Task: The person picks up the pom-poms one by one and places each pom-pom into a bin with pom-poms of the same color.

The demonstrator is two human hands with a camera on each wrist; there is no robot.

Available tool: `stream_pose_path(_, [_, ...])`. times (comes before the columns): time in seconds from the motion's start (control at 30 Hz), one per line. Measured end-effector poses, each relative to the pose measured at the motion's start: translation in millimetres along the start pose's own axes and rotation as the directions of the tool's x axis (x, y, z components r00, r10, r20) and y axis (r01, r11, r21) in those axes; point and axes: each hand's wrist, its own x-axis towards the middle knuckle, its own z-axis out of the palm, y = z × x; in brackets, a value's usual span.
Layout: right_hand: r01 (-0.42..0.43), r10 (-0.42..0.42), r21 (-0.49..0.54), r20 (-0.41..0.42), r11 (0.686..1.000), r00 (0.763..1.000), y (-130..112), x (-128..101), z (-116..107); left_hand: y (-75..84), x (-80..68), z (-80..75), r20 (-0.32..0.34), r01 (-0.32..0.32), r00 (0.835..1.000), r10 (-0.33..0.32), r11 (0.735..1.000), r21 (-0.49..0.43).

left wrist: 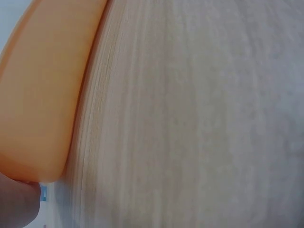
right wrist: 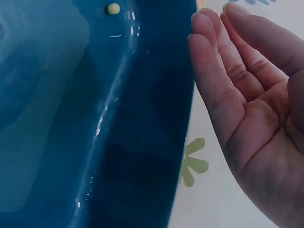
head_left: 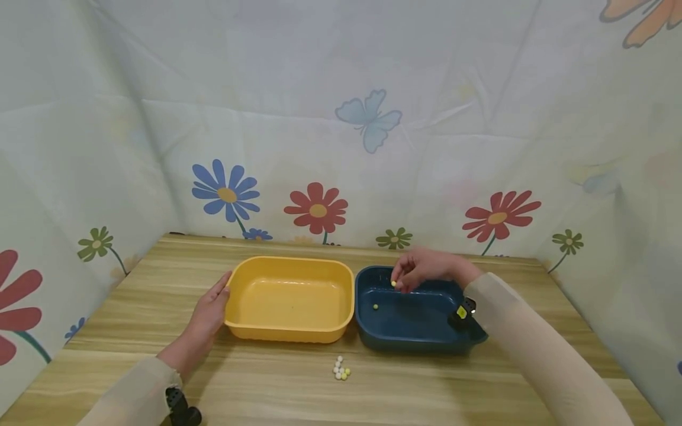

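Note:
My left hand [head_left: 210,305] holds the left end of a yellow plastic basin [head_left: 290,335], its fingers along the outer wall and rim. In the left wrist view, a fingertip [left wrist: 18,202] meets the end of the basin [left wrist: 40,90]. Over the back left part of a dark blue basin [head_left: 415,344], my right hand [head_left: 421,267] pinches a small yellow ball [head_left: 393,283] between thumb and fingertips. Another small yellow ball [head_left: 375,307] lies on the blue basin's floor. The right wrist view shows curved fingers [right wrist: 213,85] beside the blue wall [right wrist: 156,118]; the pinched ball is hidden there.
A cluster of several small white and yellow balls [head_left: 340,370] lies on the wooden table [head_left: 277,384] in front of the basins. Both basins stand side by side. A patterned cloth [head_left: 266,118] with flowers hangs behind and along the sides.

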Motion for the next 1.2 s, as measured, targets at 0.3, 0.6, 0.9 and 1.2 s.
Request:
stream_pose_path(0.3, [-0.030, 0.032, -0.025, 0.073, 0.999, 0.997, 12.5, 8.8, 2.4, -0.9, -2.4, -1.0, 0.015, -0.006, 1.000, 0.006, 1.000, 0.006])
stream_pose_path(0.6, [-0.091, 0.097, -0.072, 0.088, 0.993, 0.991, 25.0, 15.0, 10.4, -3.5, -3.6, -0.3, 0.011, -0.001, 1.000, 0.001, 1.000, 0.001])
stream_pose_path(0.9, [-0.139, 0.153, -0.145, 0.092, 0.980, 0.984, 26.7, 18.5, 15.3, -1.9, -0.7, -1.5, -0.007, -0.004, 1.000, 0.004, 1.000, 0.021])
stream_pose_path(1.2, [-0.194, 0.211, -0.171, 0.084, 0.966, 0.974, 30.8, 20.8, 19.3, -3.9, 3.1, -1.6, 0.001, -0.001, 1.000, 0.001, 1.000, 0.010])
